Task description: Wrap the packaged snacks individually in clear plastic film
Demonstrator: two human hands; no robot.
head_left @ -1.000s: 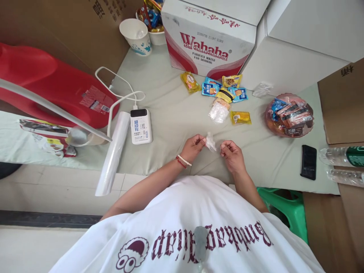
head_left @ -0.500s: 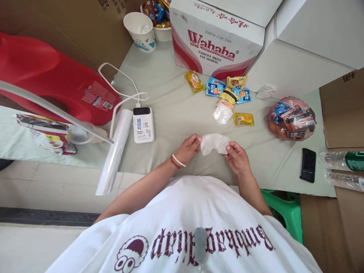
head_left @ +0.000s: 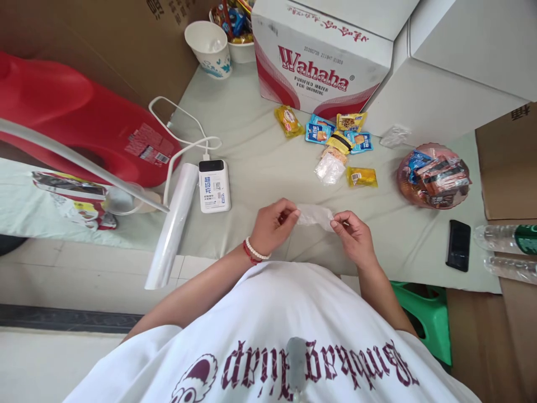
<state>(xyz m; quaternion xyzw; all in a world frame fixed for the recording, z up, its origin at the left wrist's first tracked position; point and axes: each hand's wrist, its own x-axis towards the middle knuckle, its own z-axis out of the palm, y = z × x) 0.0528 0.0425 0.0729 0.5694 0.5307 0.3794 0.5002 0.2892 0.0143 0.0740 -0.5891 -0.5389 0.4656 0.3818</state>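
Observation:
Between my two hands, just above the near part of the table, a small translucent plastic bag [head_left: 315, 216] is stretched sideways. My left hand [head_left: 272, 228] pinches its left end between thumb and fingers; a beaded bracelet and a red cord are on that wrist. At the other end, the thumb and fingers of my right hand [head_left: 354, 237] are closed on the plastic. Beyond the hands lie a clear-wrapped snack [head_left: 330, 167], a yellow snack packet [head_left: 362, 177] and several blue and yellow packets [head_left: 318, 131].
A white power bank [head_left: 214, 187] with a cable and a plastic film roll [head_left: 173, 226] lie left, near a big red jug [head_left: 84, 123]. A Wahaba-style water carton [head_left: 321, 67] stands behind. Right are a snack bowl [head_left: 403, 187], a black phone [head_left: 458, 245] and bottles [head_left: 497, 238].
The bag has gone from a broad, drooping curve to a narrower strip. My left hand has turned, its fingers curling further over the left end. Both hands still hold it.

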